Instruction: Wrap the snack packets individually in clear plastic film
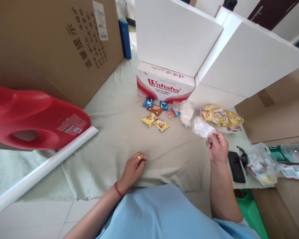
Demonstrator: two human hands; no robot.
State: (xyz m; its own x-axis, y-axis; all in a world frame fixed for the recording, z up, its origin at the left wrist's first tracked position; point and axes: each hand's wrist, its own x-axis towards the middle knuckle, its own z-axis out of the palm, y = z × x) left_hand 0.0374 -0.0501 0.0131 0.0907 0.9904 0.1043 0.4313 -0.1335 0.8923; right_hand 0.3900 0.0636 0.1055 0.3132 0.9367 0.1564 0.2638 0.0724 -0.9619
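My left hand (135, 167), with a gold ring and a red wrist cord, rests on the pale cloth with its fingers curled in and nothing seen in them. On the right, my right hand (218, 146) pinches the near edge of a crumpled clear plastic bag (201, 127). Just beyond the bag stands a white bowl (231, 131) full of yellow-wrapped snacks (215, 117). A second crumpled whitish plastic bag (186, 113) lies to its left. Between the hands and the box are yellow cookie packets (161, 124), a brown packet (155, 109) and blue packets (149, 102).
A Wahaba carton (164, 86) and white boards (174, 36) stand behind. At left are a large cardboard box (45, 43), a red jug (40, 113) and a white tube (47, 169). A black phone (236, 167), plastic bag (262, 166) and bottle (292, 152) lie at right.
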